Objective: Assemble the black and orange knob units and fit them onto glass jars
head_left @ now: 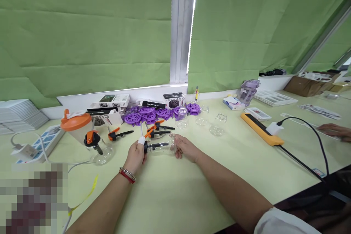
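Note:
Both my hands meet at the middle of the pale green table (175,190). My left hand (136,156), with a white finger cot and a red-and-silver bracelet, is closed on the black pump head (149,147) of a clear small bottle (164,147). My right hand (186,147) grips the other end of that clear bottle. Just beyond lie loose orange-and-black pump parts (156,130). A finished clear bottle with an orange-black pump (97,148) stands to the left.
Purple wheel parts (153,113) and boxes (109,111) lie at the back. Clear glass pieces (216,124) sit to the right. An orange-lidded cup (75,124), power strips (260,128), cables and another person's hand (336,130) are at the sides.

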The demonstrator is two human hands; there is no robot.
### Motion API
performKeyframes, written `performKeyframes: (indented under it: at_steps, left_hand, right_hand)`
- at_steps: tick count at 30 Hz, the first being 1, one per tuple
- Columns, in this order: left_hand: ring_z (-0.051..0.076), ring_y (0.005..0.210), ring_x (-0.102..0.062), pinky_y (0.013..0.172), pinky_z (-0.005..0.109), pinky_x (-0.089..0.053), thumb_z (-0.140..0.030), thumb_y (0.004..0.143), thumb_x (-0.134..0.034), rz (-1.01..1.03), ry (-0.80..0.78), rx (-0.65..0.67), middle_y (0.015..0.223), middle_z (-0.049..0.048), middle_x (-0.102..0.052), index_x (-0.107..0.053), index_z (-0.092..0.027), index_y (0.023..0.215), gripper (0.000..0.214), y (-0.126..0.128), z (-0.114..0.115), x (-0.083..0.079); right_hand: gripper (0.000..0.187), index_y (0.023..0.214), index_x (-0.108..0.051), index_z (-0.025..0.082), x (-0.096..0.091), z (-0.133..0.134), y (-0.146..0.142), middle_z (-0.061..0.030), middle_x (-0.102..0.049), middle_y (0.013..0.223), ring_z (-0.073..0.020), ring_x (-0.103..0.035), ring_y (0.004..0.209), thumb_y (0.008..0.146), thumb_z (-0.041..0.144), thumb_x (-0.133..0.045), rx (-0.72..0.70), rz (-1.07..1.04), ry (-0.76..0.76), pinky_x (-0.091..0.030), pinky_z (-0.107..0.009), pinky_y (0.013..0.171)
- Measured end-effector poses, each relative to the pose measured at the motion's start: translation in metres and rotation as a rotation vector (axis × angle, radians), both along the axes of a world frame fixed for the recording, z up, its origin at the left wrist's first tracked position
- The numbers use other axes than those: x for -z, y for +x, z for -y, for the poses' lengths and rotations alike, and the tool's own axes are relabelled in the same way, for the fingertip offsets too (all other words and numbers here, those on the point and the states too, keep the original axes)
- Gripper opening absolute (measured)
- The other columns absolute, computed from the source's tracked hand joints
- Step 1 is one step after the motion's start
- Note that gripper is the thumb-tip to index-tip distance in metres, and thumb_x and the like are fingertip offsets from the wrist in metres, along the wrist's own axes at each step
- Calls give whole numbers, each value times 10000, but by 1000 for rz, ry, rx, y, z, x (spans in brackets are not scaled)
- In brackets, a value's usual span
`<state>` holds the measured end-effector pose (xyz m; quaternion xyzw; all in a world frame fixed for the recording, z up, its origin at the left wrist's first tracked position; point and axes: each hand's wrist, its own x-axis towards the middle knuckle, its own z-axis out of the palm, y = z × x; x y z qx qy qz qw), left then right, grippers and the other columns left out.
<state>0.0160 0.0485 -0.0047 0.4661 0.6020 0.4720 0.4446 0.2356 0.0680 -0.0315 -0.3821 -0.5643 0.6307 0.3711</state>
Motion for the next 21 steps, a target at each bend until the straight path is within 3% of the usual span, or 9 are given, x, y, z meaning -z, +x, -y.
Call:
performKeyframes:
  at_steps: [2, 4, 7, 9, 13, 15, 17, 19, 21]
  left_hand:
    - [101, 313, -336, 309, 215, -221, -521, 838, -421, 5, -8, -7, 400, -70, -383, -414, -218, 677, 343, 0, 0, 0]
    - [100, 311, -340, 308, 218, -218, -519, 836, -425, 4, -20, -17, 409, -71, -380, -409, -218, 668, 345, 0, -1, 0]
    - [95, 300, -324, 308, 219, -213, -511, 842, -416, -6, -23, -38, 410, -76, -367, -405, -219, 661, 344, 0, -2, -1]
    - [93, 297, -318, 311, 216, -212, -503, 847, -408, -6, -17, -42, 408, -80, -357, -404, -219, 663, 339, 0, -1, -1]
    - [91, 301, -320, 315, 212, -204, -499, 851, -398, 3, -1, -11, 407, -78, -362, -404, -219, 671, 333, 2, 0, -1]
    - [94, 306, -323, 313, 211, -203, -503, 847, -400, 3, 8, -6, 404, -76, -364, -400, -221, 673, 332, 2, 1, -1]
    - [95, 310, -324, 312, 210, -210, -498, 841, -414, 2, 6, -12, 403, -76, -367, -396, -223, 676, 322, 2, 0, -1]
    - [94, 311, -322, 311, 210, -216, -491, 840, -421, 9, -7, -25, 408, -76, -372, -393, -224, 679, 313, 1, -1, -1]
    - [94, 309, -318, 308, 210, -213, -493, 843, -416, 20, -17, -38, 410, -77, -371, -390, -224, 677, 317, 0, -2, -1]
  right_hand:
    - [633, 1270, -485, 178, 2, -1, 0, -48, -590, 799, -107, -559, 558, 859, 652, -401, 17, 25, 33, -399, -198, 423]
    - [623, 1257, -517, 178, 2, -1, 2, -75, -595, 880, -141, -583, 694, 849, 641, -440, 24, 10, 77, -464, -227, 497]
    - [681, 1362, -421, 263, -1, 0, 6, -100, -525, 1180, -152, -586, 848, 777, 529, -643, -5, -65, 99, -516, -273, 632]
    - [783, 1400, -339, 321, -3, 1, 7, -87, -498, 1233, -136, -607, 823, 730, 448, -724, -29, -98, 90, -514, -272, 647]
    - [624, 1320, -418, 227, -2, 0, 4, -48, -615, 858, -120, -600, 560, 825, 588, -539, -2, -31, 11, -420, -218, 453]
    - [637, 1279, -458, 180, -1, -1, 2, -50, -610, 786, -128, -585, 544, 850, 649, -428, 22, 3, -5, -401, -219, 429]
    - [633, 1242, -505, 162, -1, 0, 2, -85, -608, 892, -140, -597, 663, 855, 654, -411, 17, -11, 46, -461, -242, 502]
    - [596, 1251, -512, 189, -3, 1, 5, -114, -553, 1124, -148, -589, 814, 823, 604, -529, -27, -46, 109, -509, -267, 618]
    - [691, 1339, -414, 266, -5, 2, 8, -105, -437, 1307, -144, -581, 881, 752, 517, -677, -71, -76, 127, -520, -282, 684]
